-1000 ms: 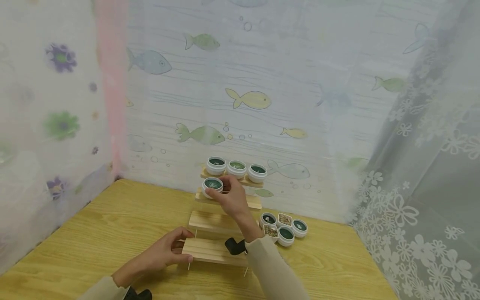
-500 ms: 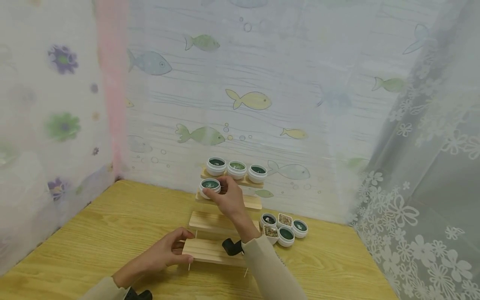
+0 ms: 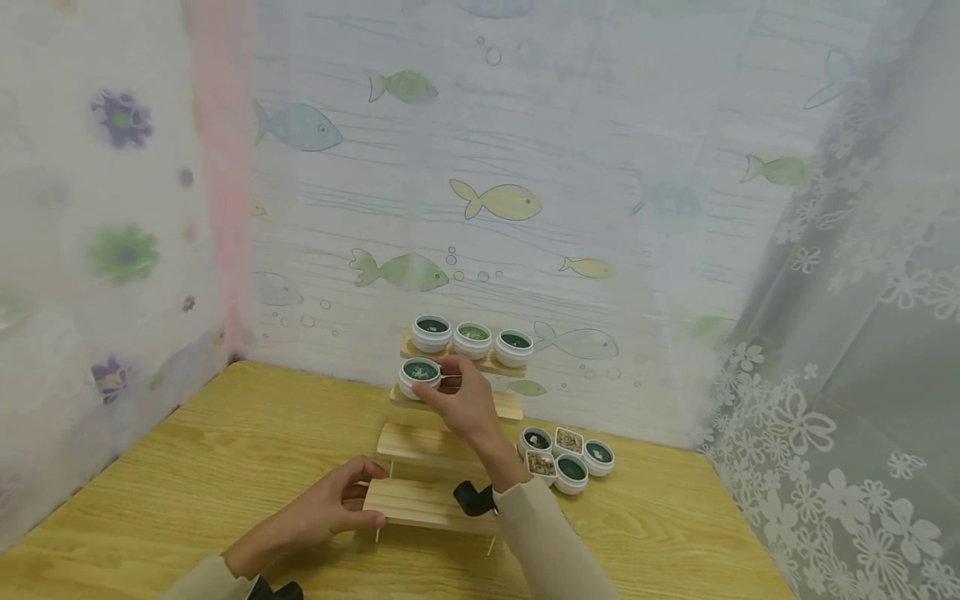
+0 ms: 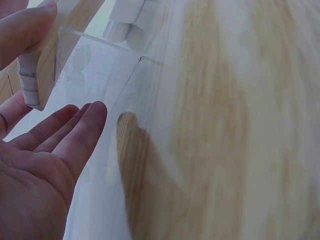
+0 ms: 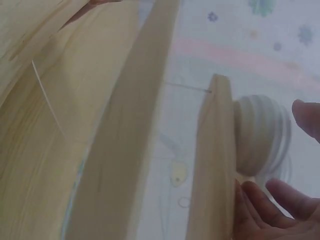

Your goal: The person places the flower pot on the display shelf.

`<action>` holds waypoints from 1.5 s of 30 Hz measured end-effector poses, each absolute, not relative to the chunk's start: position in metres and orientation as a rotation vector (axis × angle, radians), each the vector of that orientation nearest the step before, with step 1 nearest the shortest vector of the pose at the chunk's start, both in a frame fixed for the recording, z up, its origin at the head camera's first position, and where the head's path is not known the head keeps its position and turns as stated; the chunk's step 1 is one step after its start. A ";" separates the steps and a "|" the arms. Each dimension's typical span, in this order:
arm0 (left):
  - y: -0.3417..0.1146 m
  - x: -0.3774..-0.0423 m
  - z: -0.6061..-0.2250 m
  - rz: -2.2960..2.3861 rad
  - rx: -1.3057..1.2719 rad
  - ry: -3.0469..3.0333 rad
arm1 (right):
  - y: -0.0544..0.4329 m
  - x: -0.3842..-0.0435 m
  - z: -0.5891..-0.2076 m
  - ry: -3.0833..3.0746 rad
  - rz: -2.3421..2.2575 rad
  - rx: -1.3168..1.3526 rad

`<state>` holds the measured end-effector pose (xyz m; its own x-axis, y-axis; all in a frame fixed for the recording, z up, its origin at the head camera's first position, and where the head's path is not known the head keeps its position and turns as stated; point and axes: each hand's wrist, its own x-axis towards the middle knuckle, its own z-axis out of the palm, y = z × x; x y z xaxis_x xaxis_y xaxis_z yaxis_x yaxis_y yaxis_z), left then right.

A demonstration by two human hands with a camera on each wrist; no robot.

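A tiered wooden stand point(image 3: 427, 502) with clear side supports stands on the table. My left hand point(image 3: 322, 504) holds the left end of its lowest shelf, thumb at the front and a finger behind; the other fingers extend beside the clear panel point(image 4: 95, 60) in the left wrist view. On the second shelf from the top, at its left end, sits a round white pot point(image 3: 418, 375) with a dark green top. My right hand point(image 3: 467, 404) is around its right side; in the right wrist view the thumb point(image 5: 306, 117) stands apart from the pot's rim, fingers spread below.
Three similar round pots point(image 3: 472, 340) line the top shelf. Right of the stand, several round pots point(image 3: 572, 473) and square pots point(image 3: 568, 440) cluster on the wooden table point(image 3: 675, 533). A fish-patterned curtain point(image 3: 480, 150) hangs close behind, a lace curtain point(image 3: 847, 467) at right.
The pot has shifted slightly left along its shelf, then stayed still. My right hand has since drawn a little to the right of it. The left hand keeps its place.
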<state>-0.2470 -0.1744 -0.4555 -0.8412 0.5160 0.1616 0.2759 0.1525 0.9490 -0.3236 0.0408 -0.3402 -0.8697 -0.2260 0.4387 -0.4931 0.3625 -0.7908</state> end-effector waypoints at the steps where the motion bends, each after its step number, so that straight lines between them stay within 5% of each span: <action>1: -0.174 -0.247 -0.455 1.761 0.777 2.222 | 0.044 -0.323 -0.340 -2.374 1.518 0.640; 25: -0.173 -0.249 -0.460 1.797 0.827 2.188 | 0.154 -0.258 -0.324 -2.262 1.440 0.616; 45: -0.173 -0.249 -0.459 1.796 0.823 2.188 | 0.226 -0.301 -0.367 -2.315 1.373 0.317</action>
<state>-0.2490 -0.1730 -0.4590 -0.8269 0.5276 0.1943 0.2934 0.1101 0.9496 -0.3005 0.2262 -0.3668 -0.8825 0.0212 0.4699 -0.4021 0.4842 -0.7771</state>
